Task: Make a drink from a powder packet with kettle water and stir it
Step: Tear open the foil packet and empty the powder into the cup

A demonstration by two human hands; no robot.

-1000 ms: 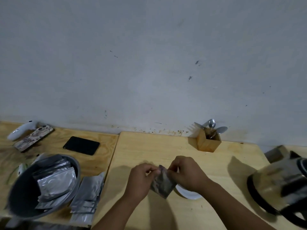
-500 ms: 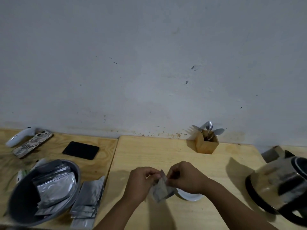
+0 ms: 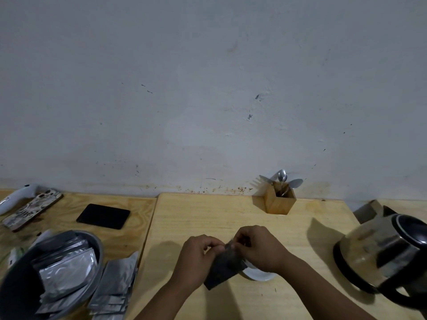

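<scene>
Both hands pinch the top edge of a dark silvery powder packet above the light wooden table. My left hand holds its left corner and my right hand holds the right corner. Under my right hand sits a white cup, mostly hidden; only its near rim shows. A steel kettle with a black lid and handle stands at the right edge. Spoons stick up from a small wooden holder by the wall.
A grey bowl full of silver packets sits at the lower left, with more packets stacked beside it. A black phone, a patterned phone case and a white handle lie on the left table.
The packet has turned in my hands, its body now hanging lower and left of the cup. Both hands stay pinched on its top edge. The view shifted slightly.
</scene>
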